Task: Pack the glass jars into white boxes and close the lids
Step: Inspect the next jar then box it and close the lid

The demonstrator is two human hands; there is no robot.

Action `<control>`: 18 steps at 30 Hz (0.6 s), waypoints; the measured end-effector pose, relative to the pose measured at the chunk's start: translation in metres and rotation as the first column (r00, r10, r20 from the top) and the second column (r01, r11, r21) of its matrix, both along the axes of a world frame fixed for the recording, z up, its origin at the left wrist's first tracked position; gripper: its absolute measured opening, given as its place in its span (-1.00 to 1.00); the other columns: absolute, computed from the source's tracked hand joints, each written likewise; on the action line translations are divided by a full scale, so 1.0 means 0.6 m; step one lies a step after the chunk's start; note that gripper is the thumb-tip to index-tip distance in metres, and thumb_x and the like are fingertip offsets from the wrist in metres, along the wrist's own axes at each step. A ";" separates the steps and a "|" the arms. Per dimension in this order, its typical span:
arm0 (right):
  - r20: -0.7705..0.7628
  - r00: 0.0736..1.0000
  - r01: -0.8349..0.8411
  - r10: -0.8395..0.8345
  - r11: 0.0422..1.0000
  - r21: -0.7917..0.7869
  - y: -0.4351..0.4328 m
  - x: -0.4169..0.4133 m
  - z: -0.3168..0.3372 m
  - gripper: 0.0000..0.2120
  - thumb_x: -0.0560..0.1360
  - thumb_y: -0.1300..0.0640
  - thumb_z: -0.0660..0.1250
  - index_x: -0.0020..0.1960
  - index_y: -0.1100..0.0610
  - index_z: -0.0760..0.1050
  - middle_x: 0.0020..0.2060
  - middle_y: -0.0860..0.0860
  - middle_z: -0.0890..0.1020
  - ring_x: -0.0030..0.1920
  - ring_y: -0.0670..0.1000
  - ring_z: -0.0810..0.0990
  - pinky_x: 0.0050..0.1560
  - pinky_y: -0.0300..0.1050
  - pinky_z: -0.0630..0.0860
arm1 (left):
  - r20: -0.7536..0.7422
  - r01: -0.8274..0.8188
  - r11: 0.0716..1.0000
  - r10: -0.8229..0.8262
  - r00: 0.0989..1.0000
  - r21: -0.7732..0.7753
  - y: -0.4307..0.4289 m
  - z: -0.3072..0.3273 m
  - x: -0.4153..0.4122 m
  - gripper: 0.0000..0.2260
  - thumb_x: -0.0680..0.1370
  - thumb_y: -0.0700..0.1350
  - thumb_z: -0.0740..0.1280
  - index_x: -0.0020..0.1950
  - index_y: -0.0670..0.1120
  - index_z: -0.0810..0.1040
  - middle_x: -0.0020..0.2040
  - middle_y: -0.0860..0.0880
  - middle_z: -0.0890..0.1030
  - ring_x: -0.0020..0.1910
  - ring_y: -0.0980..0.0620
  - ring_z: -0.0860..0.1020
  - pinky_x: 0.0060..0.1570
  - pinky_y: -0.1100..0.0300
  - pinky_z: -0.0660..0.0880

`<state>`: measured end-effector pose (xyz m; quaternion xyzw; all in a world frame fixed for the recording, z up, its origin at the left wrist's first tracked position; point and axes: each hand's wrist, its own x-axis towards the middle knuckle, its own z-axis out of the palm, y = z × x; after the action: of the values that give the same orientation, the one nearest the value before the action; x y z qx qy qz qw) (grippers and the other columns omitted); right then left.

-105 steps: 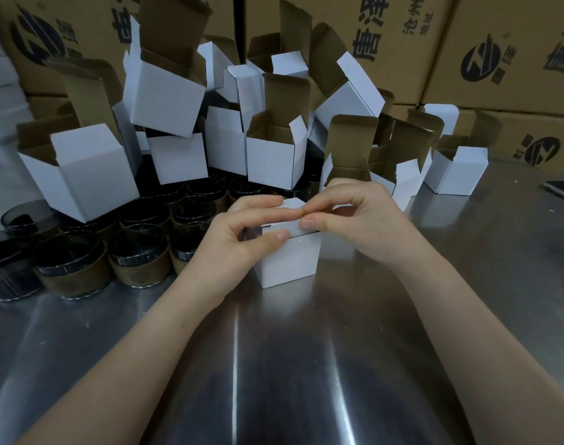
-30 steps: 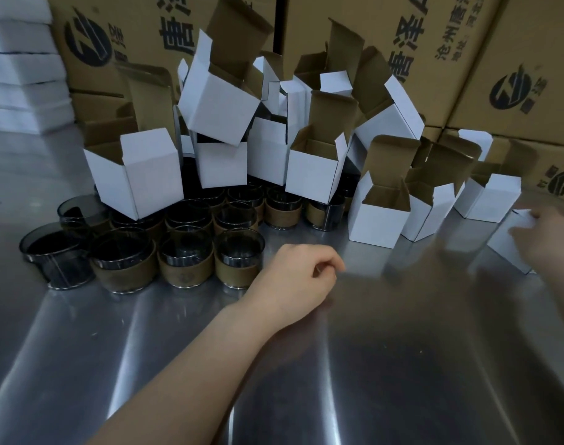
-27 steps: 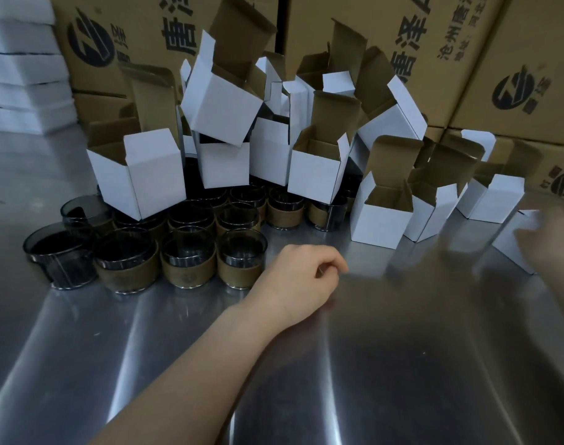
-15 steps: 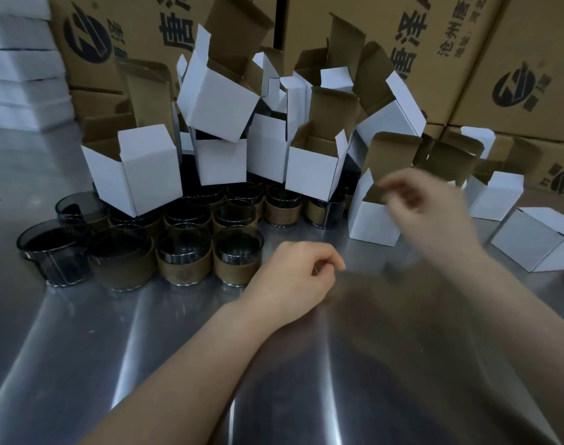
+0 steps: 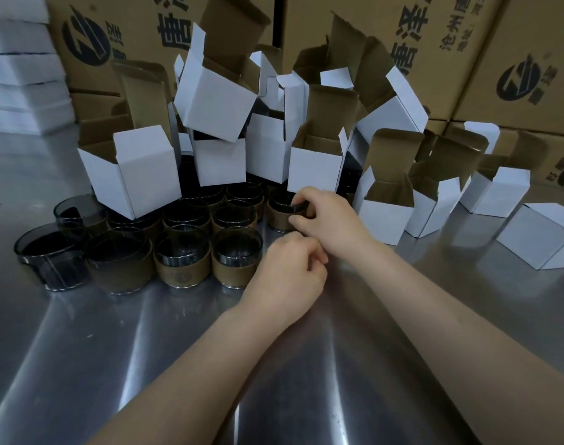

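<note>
Several dark glass jars with brown sleeves stand in a cluster on the steel table; one of them is a jar (image 5: pixel 237 256) just left of my left hand. My right hand (image 5: pixel 330 220) grips the rim of a jar (image 5: pixel 282 215) at the cluster's right end, fingers curled over its edge. My left hand (image 5: pixel 288 277) rests on the table in a loose fist, holding nothing. A pile of open white boxes (image 5: pixel 316 170) leans behind the jars. A closed white box (image 5: pixel 539 239) lies at the right.
The steel table (image 5: pixel 177 364) stretches toward me. Large brown cartons (image 5: pixel 515 59) wall off the back. A stack of flat white sheets (image 5: pixel 17 65) sits at the far left. More open white boxes (image 5: pixel 386 216) stand right of my right hand.
The closed box was set down at the right. My right hand swung back left and took hold of a jar's rim. My left hand barely moved.
</note>
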<state>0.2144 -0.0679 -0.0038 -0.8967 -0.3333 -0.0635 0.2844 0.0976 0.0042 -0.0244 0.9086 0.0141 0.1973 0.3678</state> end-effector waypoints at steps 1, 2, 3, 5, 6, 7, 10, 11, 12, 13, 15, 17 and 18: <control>0.001 1.000 0.008 -0.008 1.000 0.018 -0.003 -0.001 0.000 -0.86 0.52 0.06 0.37 0.07 -0.04 0.50 -0.02 0.00 0.52 -0.04 -0.01 0.50 -0.05 -0.12 0.44 | -0.024 -0.015 1.000 0.015 1.000 -0.001 0.000 0.001 0.000 -0.86 0.51 -0.24 0.28 0.01 -0.10 0.58 0.01 0.00 0.48 0.02 0.04 0.46 -0.03 0.33 0.32; -0.002 1.000 0.012 -0.012 0.999 0.034 -0.008 -0.002 0.000 -0.89 0.50 0.06 0.39 0.00 -0.05 0.49 -0.01 0.01 0.51 -0.03 -0.01 0.49 0.00 -0.10 0.45 | -0.047 -0.033 0.999 0.033 0.998 -0.011 -0.001 0.002 0.000 -0.85 0.50 -0.23 0.29 0.05 -0.10 0.53 0.04 0.00 0.43 0.06 0.02 0.44 -0.02 0.33 0.29; -0.009 1.000 0.012 -0.012 0.999 0.045 -0.013 -0.004 0.000 -0.88 0.49 0.05 0.40 -0.03 -0.06 0.48 -0.01 0.00 0.49 -0.02 -0.02 0.48 0.02 -0.10 0.45 | -0.064 -0.054 0.998 0.051 0.997 -0.037 -0.002 0.003 0.000 -0.81 0.50 -0.22 0.29 0.10 -0.09 0.46 0.08 0.00 0.38 0.09 0.01 0.42 0.00 0.34 0.27; -0.028 1.000 0.000 0.002 0.999 0.053 -0.022 -0.009 0.000 -0.86 0.47 0.04 0.43 -0.08 -0.05 0.47 -0.02 -0.02 0.47 -0.04 -0.05 0.47 -0.01 -0.14 0.44 | -0.074 -0.090 0.988 0.082 0.994 -0.125 -0.006 0.005 -0.003 -0.67 0.49 -0.22 0.32 0.22 -0.09 0.33 0.18 -0.01 0.29 0.19 -0.01 0.39 0.10 0.33 0.27; -0.040 0.999 -0.012 0.015 0.998 0.063 -0.026 -0.012 0.000 -0.85 0.46 0.05 0.44 -0.11 -0.04 0.46 -0.03 -0.02 0.47 -0.05 -0.05 0.48 -0.04 -0.17 0.44 | -0.077 -0.105 0.982 0.094 0.993 -0.160 -0.008 0.005 -0.004 -0.56 0.50 -0.21 0.33 0.33 -0.10 0.27 0.25 -0.03 0.26 0.26 -0.01 0.36 0.18 0.31 0.28; -0.055 0.998 -0.025 0.029 0.996 0.082 -0.031 -0.016 0.001 -0.83 0.46 0.08 0.45 -0.15 -0.04 0.45 -0.05 -0.02 0.50 -0.06 -0.04 0.49 -0.08 -0.20 0.43 | -0.088 -0.116 0.976 0.102 0.991 -0.183 -0.011 0.005 -0.006 -0.43 0.50 -0.19 0.34 0.44 -0.10 0.17 0.35 -0.06 0.20 0.34 -0.02 0.31 0.26 0.28 0.27; -0.107 0.993 -0.023 0.042 0.985 0.168 -0.048 -0.026 0.002 -0.79 0.44 0.13 0.48 -0.22 -0.04 0.45 -0.14 -0.09 0.55 -0.10 -0.11 0.50 -0.18 -0.32 0.37 | -0.134 -0.121 0.965 0.091 0.987 -0.234 -0.015 0.001 -0.006 -0.16 0.51 -0.14 0.37 0.58 -0.10 -0.16 0.55 -0.07 -0.02 0.52 -0.01 0.10 0.38 0.26 0.13; -0.124 0.992 -0.013 0.038 0.981 0.196 -0.054 -0.031 0.002 -0.80 0.43 0.13 0.49 -0.22 -0.03 0.47 -0.16 -0.13 0.56 -0.11 -0.14 0.50 -0.21 -0.36 0.36 | -0.148 -0.125 0.960 0.089 0.985 -0.252 -0.015 0.000 -0.004 -0.12 0.52 -0.13 0.38 0.58 -0.09 -0.22 0.57 -0.06 -0.06 0.55 0.00 0.04 0.37 0.29 0.08; -0.139 0.990 -0.004 0.036 0.975 0.222 -0.060 -0.035 0.003 -0.81 0.42 0.13 0.50 -0.22 -0.03 0.49 -0.17 -0.15 0.56 -0.12 -0.16 0.51 -0.21 -0.38 0.37 | -0.158 -0.129 0.953 0.088 0.984 -0.273 -0.013 -0.001 -0.002 -0.10 0.52 -0.12 0.39 0.58 -0.09 -0.25 0.58 -0.05 -0.08 0.56 0.01 0.01 0.33 0.33 0.05; -0.151 0.988 0.002 0.037 0.969 0.249 -0.065 -0.040 0.003 -0.81 0.40 0.14 0.51 -0.22 -0.02 0.51 -0.16 -0.13 0.57 -0.12 -0.16 0.52 -0.19 -0.38 0.40 | -0.163 -0.133 0.946 0.088 0.983 -0.296 -0.012 -0.001 0.001 -0.08 0.51 -0.10 0.40 0.58 -0.08 -0.25 0.59 -0.04 -0.08 0.56 0.02 0.00 0.28 0.36 0.03; -0.175 0.983 0.000 0.056 0.951 0.308 -0.074 -0.050 0.003 -0.81 0.38 0.17 0.53 -0.23 -0.01 0.53 -0.10 -0.06 0.58 -0.07 -0.11 0.55 -0.10 -0.31 0.45 | -0.161 -0.144 0.935 0.095 0.982 -0.325 -0.009 -0.002 0.003 -0.06 0.50 -0.07 0.43 0.59 -0.08 -0.24 0.59 -0.04 -0.04 0.55 0.04 0.01 0.22 0.40 0.02; -0.194 0.976 -0.019 0.098 0.928 0.371 -0.085 -0.061 0.004 -0.82 0.37 0.19 0.53 -0.22 0.01 0.54 -0.06 -0.03 0.59 -0.02 -0.06 0.57 -0.04 -0.25 0.48 | -0.143 -0.143 0.930 0.099 0.985 -0.339 -0.007 -0.003 0.004 -0.06 0.49 -0.04 0.45 0.59 -0.08 -0.19 0.60 -0.03 0.00 0.55 0.05 0.03 0.23 0.39 0.03; -0.197 0.974 -0.030 0.116 0.918 0.394 -0.091 -0.067 0.005 -0.82 0.37 0.18 0.54 -0.21 0.01 0.54 -0.06 -0.04 0.59 -0.01 -0.08 0.57 -0.03 -0.23 0.50 | -0.130 -0.138 0.927 0.099 0.987 -0.349 -0.006 -0.002 0.004 -0.06 0.48 -0.03 0.47 0.60 -0.07 -0.15 0.59 -0.03 0.04 0.55 0.04 0.06 0.27 0.37 0.05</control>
<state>0.1744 -0.1224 -0.0008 -0.8107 -0.3145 -0.0198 0.4934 0.0998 0.0004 -0.0254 0.8336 0.1248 0.1631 0.5127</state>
